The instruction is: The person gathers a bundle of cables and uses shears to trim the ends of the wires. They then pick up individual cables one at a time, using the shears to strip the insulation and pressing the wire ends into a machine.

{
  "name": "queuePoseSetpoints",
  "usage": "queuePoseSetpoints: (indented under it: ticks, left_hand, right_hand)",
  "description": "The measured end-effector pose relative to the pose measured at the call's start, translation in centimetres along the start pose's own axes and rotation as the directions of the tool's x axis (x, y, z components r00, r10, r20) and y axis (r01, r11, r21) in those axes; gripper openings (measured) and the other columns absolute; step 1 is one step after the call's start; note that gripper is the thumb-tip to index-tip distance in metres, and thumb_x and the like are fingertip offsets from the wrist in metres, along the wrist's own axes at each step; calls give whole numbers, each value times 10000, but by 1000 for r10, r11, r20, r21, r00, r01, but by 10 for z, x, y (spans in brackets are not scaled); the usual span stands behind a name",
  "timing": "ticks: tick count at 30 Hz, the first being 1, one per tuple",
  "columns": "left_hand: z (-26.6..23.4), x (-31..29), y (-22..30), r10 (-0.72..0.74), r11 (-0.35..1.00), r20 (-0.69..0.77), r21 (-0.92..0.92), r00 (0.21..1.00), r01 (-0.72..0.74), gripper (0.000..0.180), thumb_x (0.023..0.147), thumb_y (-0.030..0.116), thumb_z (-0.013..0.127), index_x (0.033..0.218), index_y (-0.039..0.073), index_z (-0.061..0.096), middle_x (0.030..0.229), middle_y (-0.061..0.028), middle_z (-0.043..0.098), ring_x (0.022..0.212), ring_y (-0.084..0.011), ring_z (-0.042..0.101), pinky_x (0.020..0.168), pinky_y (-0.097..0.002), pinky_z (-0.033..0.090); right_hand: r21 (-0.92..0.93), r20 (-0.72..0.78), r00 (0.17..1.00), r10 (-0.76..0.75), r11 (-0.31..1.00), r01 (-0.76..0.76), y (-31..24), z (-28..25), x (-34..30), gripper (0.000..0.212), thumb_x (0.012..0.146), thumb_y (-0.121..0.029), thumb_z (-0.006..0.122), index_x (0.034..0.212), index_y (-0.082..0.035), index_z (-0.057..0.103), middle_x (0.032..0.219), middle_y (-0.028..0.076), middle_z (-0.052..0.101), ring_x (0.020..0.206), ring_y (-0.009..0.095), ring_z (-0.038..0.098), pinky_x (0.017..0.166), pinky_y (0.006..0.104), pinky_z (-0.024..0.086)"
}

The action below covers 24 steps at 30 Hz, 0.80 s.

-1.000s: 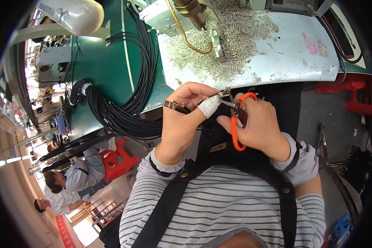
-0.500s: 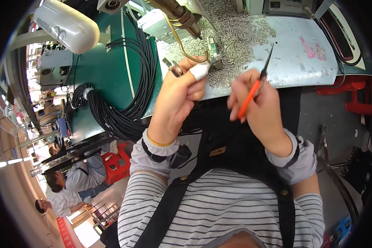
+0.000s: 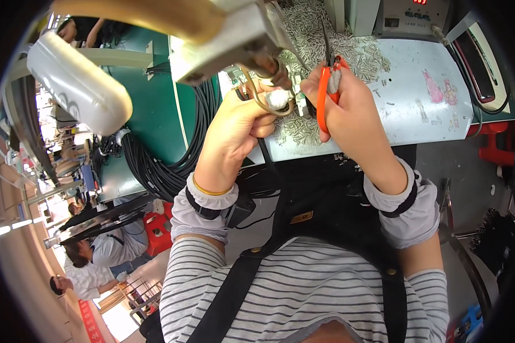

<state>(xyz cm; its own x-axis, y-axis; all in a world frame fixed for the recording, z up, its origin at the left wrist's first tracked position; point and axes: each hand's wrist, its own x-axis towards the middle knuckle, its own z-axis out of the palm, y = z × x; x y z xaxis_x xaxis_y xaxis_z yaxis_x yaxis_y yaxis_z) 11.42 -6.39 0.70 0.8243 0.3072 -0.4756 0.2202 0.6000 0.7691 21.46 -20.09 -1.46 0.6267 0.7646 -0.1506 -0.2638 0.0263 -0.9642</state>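
Note:
My left hand [image 3: 237,120], its thumb wrapped in white, is closed at the machine's metal head. A thin black cable [image 3: 264,153] runs down from its curled fingers; the part pinched at the fingertips is largely hidden behind a bent brass-coloured tube [image 3: 256,97]. My right hand [image 3: 346,103] grips orange-handled pliers [image 3: 324,97], whose thin dark jaws point away from me. Its fingertips are close to a small metal fixture [image 3: 303,103] under the machine head [image 3: 234,48]. Whether they touch it I cannot tell.
Many small silvery pins [image 3: 366,60] are heaped over the pale metal worktop [image 3: 412,114]. A control box [image 3: 412,17] stands at the back right. Coiled black cables [image 3: 154,163] lie on the green table [image 3: 160,120]. A white cylinder [image 3: 80,80] juts in at upper left. Other people sit farther left.
My right hand has moved up and left to the fixture, turning the pliers upright. My left hand has moved slightly, staying closed. The machine head appears larger and lower in view.

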Motion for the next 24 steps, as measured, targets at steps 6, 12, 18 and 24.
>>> queuePoseSetpoints:
  ticks: [6, 12, 18, 24]
  left_hand:
    - [0, -1, 0, 64, 998, -10, 9, 998, -64, 142, 725, 27, 625, 806, 18, 508, 566, 1, 459, 381, -25, 291, 344, -169, 184]
    - [6, -5, 0, 76, 995, -59, 63, 995, -72, 144, 728, 27, 618, 827, 1, 518, 573, 5, 459, 397, -26, 311, 354, -170, 193]
    - [13, -15, -6, 117, 976, -115, 196, 986, -93, 153, 741, 26, 600, 876, -8, 535, 605, 9, 474, 414, -23, 313, 365, -174, 201]
    - [14, -46, -20, 124, 988, 15, 90, 992, -125, 170, 766, 14, 563, 932, -6, 537, 715, -19, 521, 515, -60, 412, 446, -180, 297]
  right_hand:
    - [-17, 46, 999, -2, 1000, 3, -3, 0, 1, 119, 840, -117, 492, 869, -3, 476, 605, -6, 447, 403, 45, 387, 352, 188, 344]
    - [-30, 46, 999, 21, 999, -19, -3, 0, 0, 113, 837, -119, 496, 860, -11, 474, 611, -9, 441, 423, 42, 396, 359, 187, 350]
    - [-30, 20, 1000, 4, 1000, -4, -2, -2, -8, 117, 838, -130, 499, 830, -17, 473, 607, -5, 439, 423, 45, 397, 361, 185, 350]
    - [102, 144, 978, 150, 981, -165, -22, -13, -40, 110, 828, -124, 524, 843, -24, 481, 617, 3, 460, 434, 51, 394, 387, 187, 353]
